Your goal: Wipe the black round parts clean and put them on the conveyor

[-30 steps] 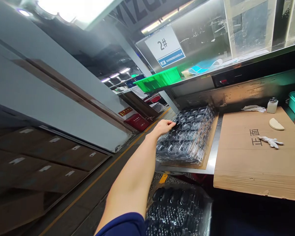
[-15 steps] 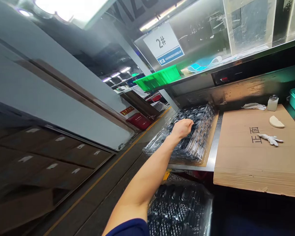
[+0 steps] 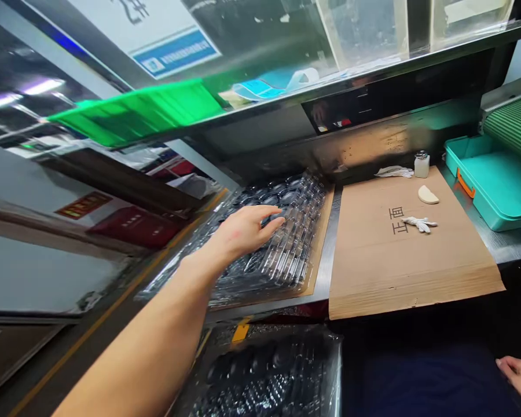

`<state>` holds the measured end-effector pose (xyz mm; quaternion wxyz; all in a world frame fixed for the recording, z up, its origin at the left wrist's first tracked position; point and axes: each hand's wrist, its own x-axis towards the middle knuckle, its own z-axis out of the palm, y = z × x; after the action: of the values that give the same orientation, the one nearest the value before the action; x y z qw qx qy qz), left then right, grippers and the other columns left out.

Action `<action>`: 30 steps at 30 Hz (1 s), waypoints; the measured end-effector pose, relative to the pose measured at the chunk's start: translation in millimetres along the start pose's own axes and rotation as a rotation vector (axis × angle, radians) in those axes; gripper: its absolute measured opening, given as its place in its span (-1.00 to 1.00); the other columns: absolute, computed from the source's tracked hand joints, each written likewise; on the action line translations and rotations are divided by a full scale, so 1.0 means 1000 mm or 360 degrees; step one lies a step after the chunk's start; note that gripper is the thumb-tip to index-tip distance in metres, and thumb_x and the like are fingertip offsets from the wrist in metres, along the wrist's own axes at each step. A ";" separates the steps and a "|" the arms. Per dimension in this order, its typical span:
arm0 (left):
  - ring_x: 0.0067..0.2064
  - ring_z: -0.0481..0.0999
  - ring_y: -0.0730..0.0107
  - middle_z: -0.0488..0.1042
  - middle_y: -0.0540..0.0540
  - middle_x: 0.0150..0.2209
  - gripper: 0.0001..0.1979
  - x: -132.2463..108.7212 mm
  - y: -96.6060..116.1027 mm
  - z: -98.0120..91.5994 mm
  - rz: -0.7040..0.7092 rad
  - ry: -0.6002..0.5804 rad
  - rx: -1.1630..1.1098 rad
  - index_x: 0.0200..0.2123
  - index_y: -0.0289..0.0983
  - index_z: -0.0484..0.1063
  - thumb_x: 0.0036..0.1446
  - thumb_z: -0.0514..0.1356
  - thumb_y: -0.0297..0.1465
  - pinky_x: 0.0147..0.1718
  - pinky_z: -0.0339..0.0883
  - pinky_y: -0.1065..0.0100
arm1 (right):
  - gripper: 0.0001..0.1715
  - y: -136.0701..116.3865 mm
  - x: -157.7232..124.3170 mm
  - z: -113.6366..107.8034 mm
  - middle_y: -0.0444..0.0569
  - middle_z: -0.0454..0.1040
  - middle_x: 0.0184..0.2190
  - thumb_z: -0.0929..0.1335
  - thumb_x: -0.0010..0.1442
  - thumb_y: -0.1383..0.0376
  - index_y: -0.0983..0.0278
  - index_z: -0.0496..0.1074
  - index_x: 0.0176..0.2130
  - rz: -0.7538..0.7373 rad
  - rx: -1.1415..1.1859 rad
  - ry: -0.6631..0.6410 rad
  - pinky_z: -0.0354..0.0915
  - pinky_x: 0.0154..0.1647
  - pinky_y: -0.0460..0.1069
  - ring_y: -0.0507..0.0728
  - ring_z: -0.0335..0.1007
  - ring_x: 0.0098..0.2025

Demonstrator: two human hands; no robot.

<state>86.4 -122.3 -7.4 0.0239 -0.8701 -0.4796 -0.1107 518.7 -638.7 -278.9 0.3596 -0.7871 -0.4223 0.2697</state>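
Since the earlier frame the left hand (image 3: 241, 231) has been opened out from a loose curl, and the right hand (image 3: 518, 375) has been brought into view at the near right. The left hand is now spread flat, fingers stretched, on or just above the top tray (image 3: 186, 272); nothing is gripped. A flat palm is probably used because the thin clear plastic would buckle under a pinch. The top tray is seen skewed leftward, overhanging the bench (image 3: 326, 255), while the rest of the trays (image 3: 286, 255) are kept nested at the bench's left end, within reach of that arm. The right hand is cut off by the frame, so its opening cannot be told; nothing is seen in it. More trays are kept in a bag (image 3: 278, 370) below the near edge, seemingly as stock. To the right, cardboard (image 3: 386, 266) is laid over the bench, likely as padding, with a glove (image 3: 419, 223) and a bottle (image 3: 421, 164) set toward its far side.
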 end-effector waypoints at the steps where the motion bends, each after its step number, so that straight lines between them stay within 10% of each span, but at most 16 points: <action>1: 0.20 0.51 0.07 0.62 0.01 0.07 -0.63 -0.005 0.014 -0.003 0.0067 0.0036 -0.0025 -0.03 0.01 0.60 0.19 0.14 -0.06 0.29 0.29 0.16 | -0.30 -0.012 -0.001 -0.010 -0.06 0.35 -0.75 0.25 0.04 -0.32 0.09 0.44 -0.74 0.0054 -0.0032 -0.0134 0.33 -0.65 0.13 0.31 0.38 -0.69; 4: 0.20 0.51 0.10 0.61 0.00 0.09 -0.60 -0.020 0.070 -0.009 0.0303 -0.0002 -0.0120 0.01 0.02 0.59 0.24 0.11 -0.03 0.31 0.28 0.14 | -0.48 -0.078 0.013 -0.046 0.01 0.61 -0.44 0.29 0.22 -0.17 0.07 0.65 -0.41 -0.0051 -0.0104 -0.0309 0.53 -0.28 0.08 0.28 0.60 -0.36; 8: 0.15 0.56 0.04 0.62 -0.16 0.08 -0.50 -0.033 0.160 -0.001 0.0621 -0.0196 -0.0115 0.08 -0.17 0.57 0.32 0.07 -0.02 0.23 0.37 0.03 | -0.52 -0.182 0.087 -0.064 0.05 0.62 -0.11 0.18 0.46 0.04 0.14 0.60 -0.02 -0.0748 -0.0304 -0.0267 0.44 0.07 0.07 0.21 0.56 -0.08; 13: 0.12 0.60 0.01 0.61 -0.21 0.10 -0.54 -0.056 0.254 0.016 0.0932 -0.0568 0.0022 0.15 -0.25 0.52 0.40 0.06 -0.14 0.13 0.45 0.00 | -0.49 -0.257 0.226 -0.021 0.28 0.44 0.20 0.32 0.40 0.19 0.30 0.39 0.26 -0.0887 -0.1164 -0.0206 0.32 0.21 0.21 0.35 0.37 0.24; 18: 0.09 0.62 0.03 0.62 -0.21 0.09 -0.58 -0.053 0.288 0.013 0.0987 -0.0734 0.0066 0.15 -0.23 0.53 0.42 0.04 -0.18 0.09 0.48 0.06 | -0.68 -0.285 0.312 0.021 0.19 0.61 -0.03 0.38 0.27 0.42 0.30 0.55 0.02 -0.1015 -0.1194 -0.0455 0.40 0.02 0.05 0.25 0.56 0.02; 24: -0.13 0.67 0.13 0.68 -0.19 -0.13 -0.66 0.053 0.347 -0.001 0.1036 -0.0518 -0.0299 -0.04 -0.20 0.60 0.38 0.09 -0.18 -0.10 0.47 0.21 | -0.61 -0.265 0.333 0.043 0.20 0.53 0.10 0.37 0.30 0.21 0.32 0.50 0.06 -0.1293 -0.0978 -0.0384 0.37 0.16 0.12 0.30 0.44 0.15; 30: 0.19 0.49 0.05 0.57 -0.27 0.08 -0.78 0.212 0.504 0.025 0.1129 0.0126 -0.1002 -0.08 -0.22 0.57 0.29 0.21 -0.27 0.25 0.22 0.09 | -0.65 -0.252 0.340 0.054 0.16 0.59 -0.03 0.36 0.22 0.22 0.32 0.50 -0.03 -0.1399 -0.0798 -0.0367 0.45 0.00 0.12 0.28 0.53 -0.01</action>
<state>623.0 -214.7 46.4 -0.1863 -0.9403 -0.0949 -0.2687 530.4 -231.6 -152.4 0.1903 -0.5625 -0.8016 0.0687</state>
